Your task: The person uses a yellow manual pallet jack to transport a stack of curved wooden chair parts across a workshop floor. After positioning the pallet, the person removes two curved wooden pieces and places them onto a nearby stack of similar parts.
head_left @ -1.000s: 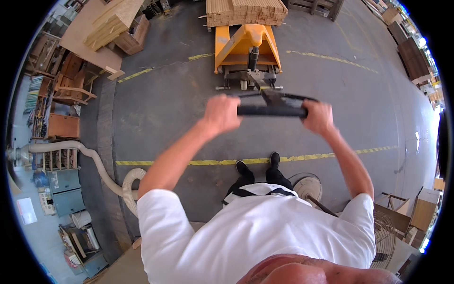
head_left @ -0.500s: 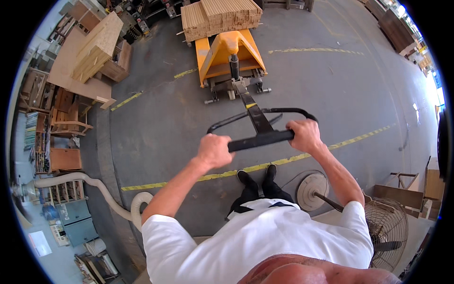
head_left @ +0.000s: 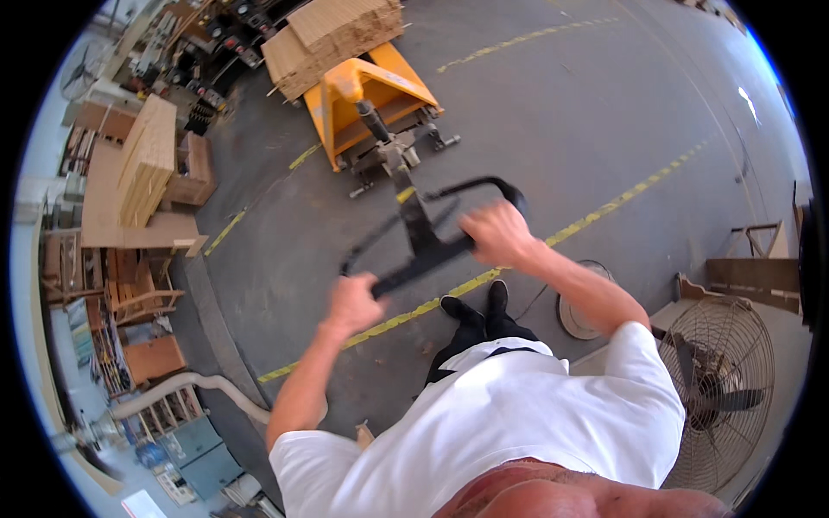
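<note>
Both of my hands grip the black crossbar of a pallet jack handle (head_left: 416, 220) in front of me. My left hand (head_left: 352, 302) is closed round the bar's left end, and my right hand (head_left: 496, 233) is wrapped round its right end; both are slightly blurred. From the bar a dark shaft runs away from me to the yellow pallet jack (head_left: 345, 82), which stands at an angle on the grey floor. A stack of light wooden boards (head_left: 332, 39) lies on its forks, partly cut off by the top of the picture.
On the left, thick boards (head_left: 148, 164) rest on a brown panel beside wooden furniture parts (head_left: 142, 285). A pale hose (head_left: 220, 382) runs along the floor at lower left. A caged fan (head_left: 717, 397) stands close at my right. Yellow striped lines (head_left: 401, 321) mark the floor.
The handle, with both hands on it, has swung left and tilted, right end farther away. The pallet jack and its boards now appear farther left and turned; the whole view has rotated too.
</note>
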Action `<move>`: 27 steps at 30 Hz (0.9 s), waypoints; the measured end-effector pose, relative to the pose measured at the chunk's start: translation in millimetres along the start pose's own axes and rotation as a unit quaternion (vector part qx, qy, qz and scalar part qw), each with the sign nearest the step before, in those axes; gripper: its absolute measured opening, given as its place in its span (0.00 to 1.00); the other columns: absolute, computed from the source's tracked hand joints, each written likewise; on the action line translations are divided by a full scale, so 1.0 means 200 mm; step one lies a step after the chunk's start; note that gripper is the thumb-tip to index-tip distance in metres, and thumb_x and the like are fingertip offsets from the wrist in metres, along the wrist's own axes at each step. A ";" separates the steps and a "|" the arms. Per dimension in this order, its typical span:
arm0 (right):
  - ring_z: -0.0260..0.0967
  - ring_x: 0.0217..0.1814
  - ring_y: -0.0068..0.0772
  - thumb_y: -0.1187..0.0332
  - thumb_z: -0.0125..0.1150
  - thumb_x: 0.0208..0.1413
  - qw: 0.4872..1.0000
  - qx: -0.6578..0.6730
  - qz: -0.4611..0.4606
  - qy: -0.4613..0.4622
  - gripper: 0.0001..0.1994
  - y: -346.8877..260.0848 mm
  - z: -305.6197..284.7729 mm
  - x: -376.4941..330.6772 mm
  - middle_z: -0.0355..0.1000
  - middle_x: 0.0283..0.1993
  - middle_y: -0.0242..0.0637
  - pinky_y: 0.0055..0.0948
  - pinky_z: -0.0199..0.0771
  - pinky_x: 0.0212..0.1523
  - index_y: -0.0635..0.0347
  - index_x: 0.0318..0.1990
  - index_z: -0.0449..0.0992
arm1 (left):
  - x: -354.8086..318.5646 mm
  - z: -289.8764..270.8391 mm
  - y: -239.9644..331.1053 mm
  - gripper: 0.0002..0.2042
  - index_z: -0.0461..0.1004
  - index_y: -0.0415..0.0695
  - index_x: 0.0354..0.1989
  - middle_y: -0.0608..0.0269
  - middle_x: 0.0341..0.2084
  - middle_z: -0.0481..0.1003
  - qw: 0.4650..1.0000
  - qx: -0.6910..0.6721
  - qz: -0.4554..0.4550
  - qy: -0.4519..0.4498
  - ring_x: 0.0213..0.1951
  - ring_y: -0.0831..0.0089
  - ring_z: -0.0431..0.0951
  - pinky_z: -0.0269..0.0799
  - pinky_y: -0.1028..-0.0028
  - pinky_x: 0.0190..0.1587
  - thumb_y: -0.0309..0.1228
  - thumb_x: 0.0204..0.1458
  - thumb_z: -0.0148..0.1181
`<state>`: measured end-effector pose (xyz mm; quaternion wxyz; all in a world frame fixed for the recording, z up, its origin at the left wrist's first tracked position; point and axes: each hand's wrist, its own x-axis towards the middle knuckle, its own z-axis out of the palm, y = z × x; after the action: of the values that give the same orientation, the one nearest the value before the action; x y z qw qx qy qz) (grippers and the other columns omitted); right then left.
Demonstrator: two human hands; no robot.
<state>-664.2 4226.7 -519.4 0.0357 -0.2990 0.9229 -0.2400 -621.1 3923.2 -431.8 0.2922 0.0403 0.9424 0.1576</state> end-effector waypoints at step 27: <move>0.78 0.43 0.44 0.65 0.66 0.37 0.977 -0.004 0.053 -0.208 0.12 0.09 0.61 -0.72 0.77 0.34 0.39 0.46 0.73 0.43 0.54 0.33 0.78 | -0.20 1.01 -0.02 0.15 0.84 0.48 0.36 0.50 0.32 0.82 0.996 0.072 -0.021 -0.040 0.40 0.48 0.81 0.75 0.56 0.50 0.41 0.40 0.68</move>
<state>-529.1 4269.4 -646.6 0.2387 -0.2928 0.9108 -0.1665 -474.7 3968.9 -568.8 0.3290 0.0472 0.9396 0.0817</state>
